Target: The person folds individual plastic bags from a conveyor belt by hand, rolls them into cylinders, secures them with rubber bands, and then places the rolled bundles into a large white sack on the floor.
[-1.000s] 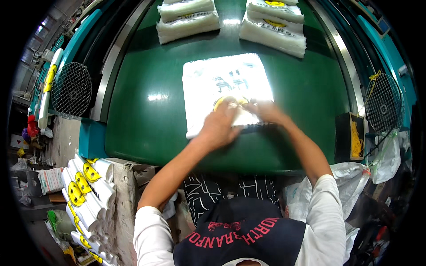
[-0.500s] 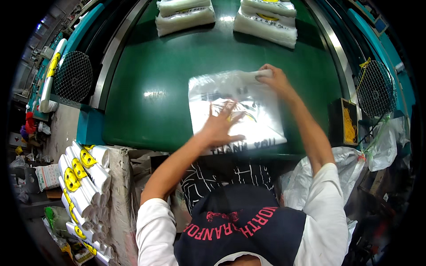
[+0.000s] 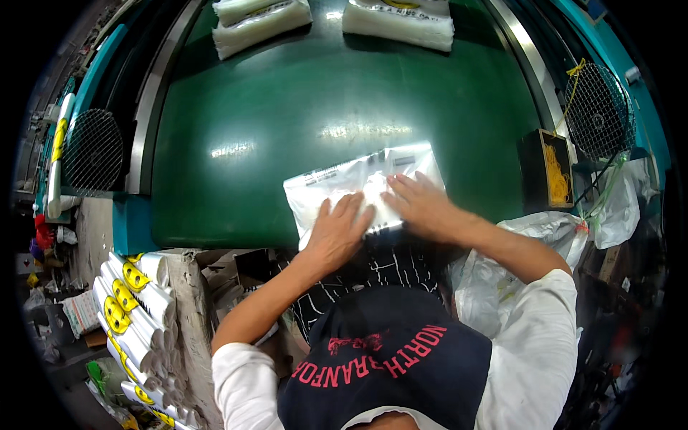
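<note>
- Glossy white plastic bag (image 3: 373, 185), one, lies beneath both hands on the smooth green work surface (image 3: 344, 86).
- Left hand (image 3: 338, 229) and right hand (image 3: 426, 209) are open, fingers spread, palms down, apparently keeping it flat.
- Two groups of white plastic bundles (image 3: 401, 30) sit beyond the hands, perhaps leaving working room.
- Two round wire-mesh fans (image 3: 600, 111) flank the hands.

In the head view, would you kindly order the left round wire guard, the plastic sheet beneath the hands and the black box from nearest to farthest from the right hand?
From the right hand:
1. Plastic sheet, directly beneath it.
2. Black box, off to its right.
3. Left round wire guard, far over on the left.
</note>
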Tool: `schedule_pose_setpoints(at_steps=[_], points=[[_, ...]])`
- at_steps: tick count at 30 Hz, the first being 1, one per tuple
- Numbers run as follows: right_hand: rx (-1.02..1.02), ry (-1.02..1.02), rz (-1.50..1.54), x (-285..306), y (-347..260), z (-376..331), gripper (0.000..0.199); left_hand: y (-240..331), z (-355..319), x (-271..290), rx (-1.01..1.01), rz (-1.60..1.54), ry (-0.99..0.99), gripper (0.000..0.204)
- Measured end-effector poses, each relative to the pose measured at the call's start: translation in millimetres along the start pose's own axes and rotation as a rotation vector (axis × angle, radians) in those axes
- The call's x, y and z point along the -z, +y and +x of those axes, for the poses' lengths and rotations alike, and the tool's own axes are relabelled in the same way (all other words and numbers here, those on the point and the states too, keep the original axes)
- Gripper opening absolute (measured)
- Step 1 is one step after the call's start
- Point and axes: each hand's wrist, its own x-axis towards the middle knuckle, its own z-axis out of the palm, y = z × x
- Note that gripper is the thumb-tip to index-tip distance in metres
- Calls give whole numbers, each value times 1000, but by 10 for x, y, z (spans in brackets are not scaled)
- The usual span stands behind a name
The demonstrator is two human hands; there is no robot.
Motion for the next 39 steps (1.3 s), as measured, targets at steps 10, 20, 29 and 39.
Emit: schedule_pose_setpoints(at_steps=[10, 20, 29, 39], points=[[-434, -36, 279, -360, 979, 629, 46, -528, 574, 283, 38, 11, 203, 49], [-1191, 90, -413, 774, 1987, -1924, 13, -647, 907, 207, 463, -524, -311, 64], [-1156, 277, -283, 494, 1930, -2236, 19, -11, 408, 504, 507, -1479, -222, 42], [-1170, 224, -269, 726, 1888, -2357, 15, 440, 305, 744, 422, -1643, -50, 40]])
